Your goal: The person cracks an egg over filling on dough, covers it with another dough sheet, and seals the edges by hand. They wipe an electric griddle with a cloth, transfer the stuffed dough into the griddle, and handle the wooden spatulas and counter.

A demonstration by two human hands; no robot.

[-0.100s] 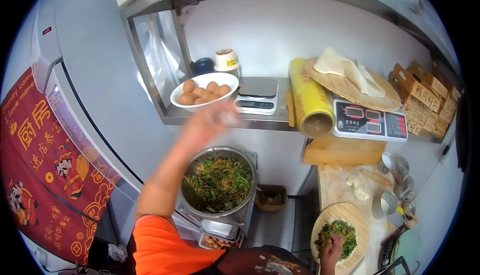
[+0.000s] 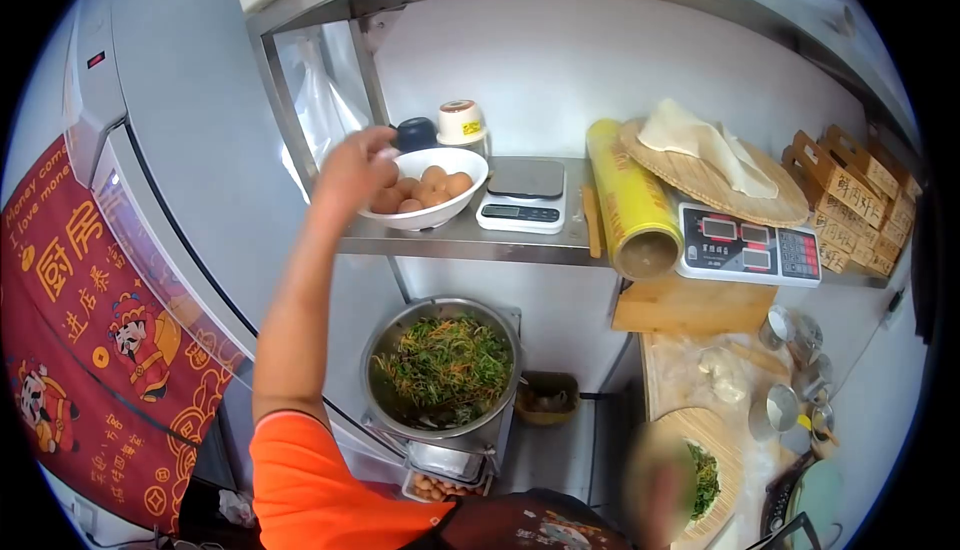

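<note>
The left hand (image 2: 352, 172) reaches up to a white bowl of eggs (image 2: 432, 188) on a steel shelf (image 2: 470, 240), at twelve o'clock, fingers curled over its rim. The right hand (image 2: 660, 475), at five o'clock, is blurred; its grip cannot be told.

Counts:
- hands: two, left (image 2: 352, 172), right (image 2: 655, 480) (blurred)
- white bowl (image 2: 430, 212) on shelf: one
- eggs (image 2: 435, 186) showing in bowl: about six, some hidden behind hand
- scales: two, small (image 2: 522, 195), large (image 2: 742, 246)
- wrap roll (image 2: 632, 200): one
- round woven trays: two, upper (image 2: 700, 182), lower (image 2: 672, 430)
- steel pot (image 2: 445, 365) of shredded greens: one
- metal cups (image 2: 790, 370) at right: roughly five, hard to separate
- red banner (image 2: 90, 340): one
</note>
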